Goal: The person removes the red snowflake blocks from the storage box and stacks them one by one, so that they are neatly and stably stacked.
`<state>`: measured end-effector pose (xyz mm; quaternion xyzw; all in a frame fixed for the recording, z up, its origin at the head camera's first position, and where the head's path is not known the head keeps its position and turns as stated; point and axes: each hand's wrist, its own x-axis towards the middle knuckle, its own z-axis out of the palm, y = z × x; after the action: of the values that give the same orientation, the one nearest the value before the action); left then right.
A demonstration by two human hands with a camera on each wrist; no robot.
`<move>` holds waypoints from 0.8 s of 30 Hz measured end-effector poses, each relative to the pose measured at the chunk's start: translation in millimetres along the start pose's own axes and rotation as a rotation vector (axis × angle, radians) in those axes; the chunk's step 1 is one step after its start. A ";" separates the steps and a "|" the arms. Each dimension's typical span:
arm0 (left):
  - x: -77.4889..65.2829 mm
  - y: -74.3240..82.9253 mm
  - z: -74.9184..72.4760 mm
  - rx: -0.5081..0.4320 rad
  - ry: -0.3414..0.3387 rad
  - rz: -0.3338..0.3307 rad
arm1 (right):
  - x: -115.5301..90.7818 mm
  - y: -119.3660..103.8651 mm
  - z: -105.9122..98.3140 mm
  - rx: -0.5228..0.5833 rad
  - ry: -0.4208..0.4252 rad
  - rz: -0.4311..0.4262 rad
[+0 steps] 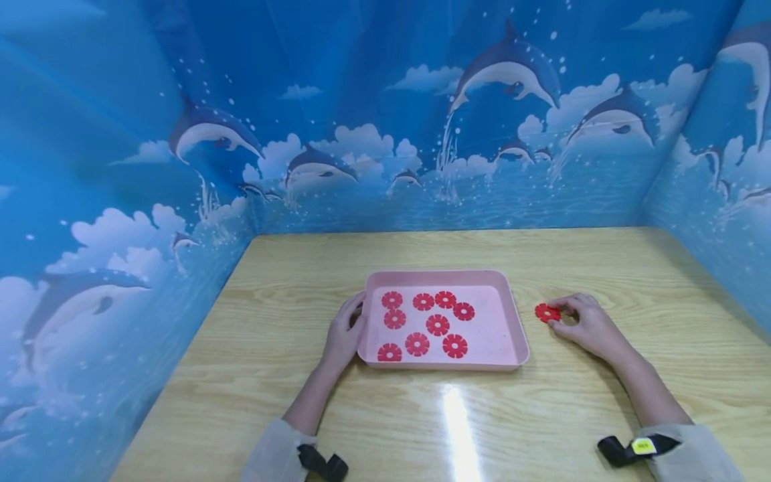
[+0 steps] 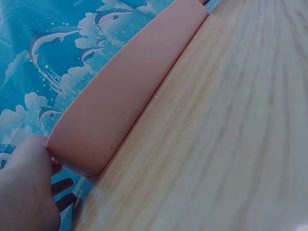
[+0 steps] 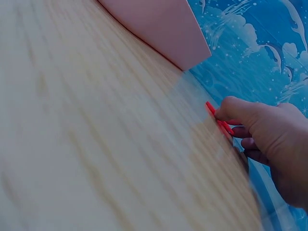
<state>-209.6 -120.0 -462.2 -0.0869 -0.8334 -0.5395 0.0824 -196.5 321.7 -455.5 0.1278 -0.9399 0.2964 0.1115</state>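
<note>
A shallow pink tray stands on the table with several red notched plastic discs lying flat inside. Each disc has a hole in its middle. At the tray's left side, my left hand holds the edge, thumb and fingers against the wall. From the left wrist view, the thumb meets the tray's corner while other fingers show below. Right of the tray, my right hand pinches another red disc between thumb and fingers. In the right wrist view that disc appears edge-on, close over the tabletop.
The wooden table extends around the tray, with a bright light reflection in front. A blue dolphin-print backdrop encloses the back and sides. Black straps sit on both sleeves.
</note>
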 end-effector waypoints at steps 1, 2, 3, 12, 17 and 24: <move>-0.1 -0.2 -0.1 -0.001 -0.001 -0.001 | -0.1 0.1 0.0 0.001 -0.003 0.002; -0.2 -0.3 -0.2 -0.002 -0.001 -0.001 | -0.2 0.2 -0.1 0.001 -0.005 0.003; -0.3 -0.3 -0.2 -0.002 -0.003 -0.001 | -0.2 0.3 -0.1 0.002 -0.007 0.003; -0.3 0.0 -0.3 -0.012 -0.003 0.003 | -0.5 0.8 -0.5 0.004 -0.011 -0.002; -0.1 0.6 -0.5 -0.015 -0.003 0.001 | -0.3 0.6 -0.2 0.014 -0.005 -0.007; 0.0 1.2 -0.6 -0.021 0.003 0.014 | 0.5 0.4 0.6 0.050 0.032 -0.026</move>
<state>-209.4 -120.1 -460.9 -0.0927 -0.8270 -0.5478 0.0865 -197.2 321.5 -456.0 0.1382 -0.9285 0.3204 0.1270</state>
